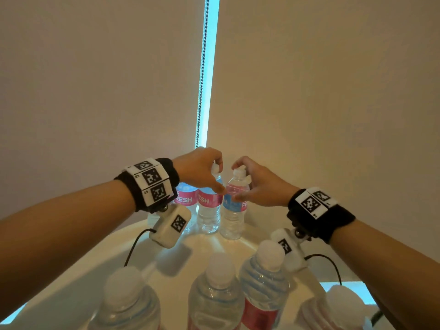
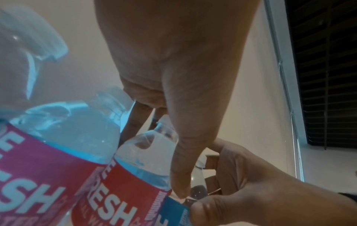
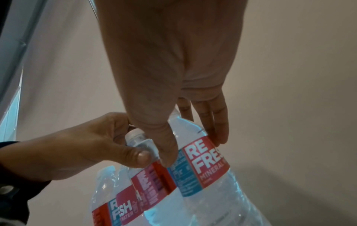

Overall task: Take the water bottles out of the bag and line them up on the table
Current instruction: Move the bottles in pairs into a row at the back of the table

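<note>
**Both hands on bottle necks, far row**

Centre of the head view: left hand (image 1: 201, 170) is curled over the top of a clear plastic water bottle with pink-and-blue label (image 1: 209, 206), fingers around the white cap, thumb down on the shoulder. Right hand (image 1: 256, 184) pinches the neighbouring clear bottle with white cap (image 1: 234, 208) the same way: thumb on the label edge, fingers behind the neck (right wrist view confirms). Thumbs nearly touch.

Both bottles stand upright on the round white table (image 1: 95, 263), touching each other; a third labelled bottle (image 1: 184, 203) is just left. Four more bottles (image 1: 216, 294) sit blurred along the bottom edge. No bag in view.

Handling, my read: full, so moderately heavy; thin ribbed walls flex if squeezed mid-body and the label is slick. Neck and cap are the stiff part, so grip there or the shoulder.
</note>
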Available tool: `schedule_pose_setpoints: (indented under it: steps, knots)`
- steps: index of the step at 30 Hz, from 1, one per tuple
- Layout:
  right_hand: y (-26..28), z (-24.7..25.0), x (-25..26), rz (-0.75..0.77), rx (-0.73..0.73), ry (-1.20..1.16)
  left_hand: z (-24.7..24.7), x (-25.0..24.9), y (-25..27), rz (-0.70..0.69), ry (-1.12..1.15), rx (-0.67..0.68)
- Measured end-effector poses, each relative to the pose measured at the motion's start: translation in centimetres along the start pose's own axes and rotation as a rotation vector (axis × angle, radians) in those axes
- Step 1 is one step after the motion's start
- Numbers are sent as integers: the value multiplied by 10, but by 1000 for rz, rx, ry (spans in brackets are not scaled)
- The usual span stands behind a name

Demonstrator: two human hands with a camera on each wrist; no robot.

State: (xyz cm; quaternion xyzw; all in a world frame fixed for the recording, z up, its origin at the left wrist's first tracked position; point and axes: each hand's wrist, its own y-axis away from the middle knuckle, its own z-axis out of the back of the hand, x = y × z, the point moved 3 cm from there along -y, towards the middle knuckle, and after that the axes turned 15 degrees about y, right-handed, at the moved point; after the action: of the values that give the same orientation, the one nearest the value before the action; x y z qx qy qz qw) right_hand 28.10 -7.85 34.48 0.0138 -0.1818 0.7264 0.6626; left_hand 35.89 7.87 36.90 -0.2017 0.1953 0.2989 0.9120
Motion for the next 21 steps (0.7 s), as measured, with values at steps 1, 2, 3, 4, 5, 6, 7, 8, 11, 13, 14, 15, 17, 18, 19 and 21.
schedule_pose_setpoints:
  steps: [1, 2, 3, 4, 5, 6, 7, 8, 11, 13, 14, 15, 17, 18, 19, 21]
  knots:
    - [-2, -1, 0, 1, 4, -3, -3, 0, -2, 9, -8, 7]
    - [-3, -1, 0, 1, 6, -5, -5, 0, -4, 16, -18, 13]
    - [-5, -1, 0, 0, 7, -6, -7, 0, -5, 21, -31, 17]
    - [-6, -1, -1, -1, 9, -11, -8, 0, -7, 26, -42, 18]
    - [-7, -1, -2, -2, 10, -17, -8, 0, -8, 33, -49, 16]
    - [-7, -2, -3, -3, 12, -24, -8, 0, -9, 40, -53, 17]
    - [-7, -2, -4, -5, 14, -30, -8, 0, -10, 48, -57, 21]
    - [-7, -3, -4, -5, 14, -34, -8, 1, -11, 56, -60, 27]
    - [-6, -3, -6, 5, 7, -27, -7, 1, -13, 70, -75, 42]
    - [-6, -3, -7, 15, 3, -22, -8, 1, -14, 73, -86, 43]
    - [-6, -3, -7, 18, 2, -23, -8, 0, -15, 78, -88, 42]
    - [-6, -3, -8, 22, 0, -24, -8, 0, -15, 84, -88, 43]
    - [-6, -3, -8, 26, 0, -29, -7, 0, -16, 98, -84, 48]
    - [-6, -3, -8, 24, 1, -31, -7, 0, -15, 103, -81, 52]
    - [-6, -3, -8, 21, 2, -34, -7, 0, -15, 105, -78, 54]
    - [-5, -4, -7, 11, 2, -37, -8, 0, -14, 107, -79, 59]
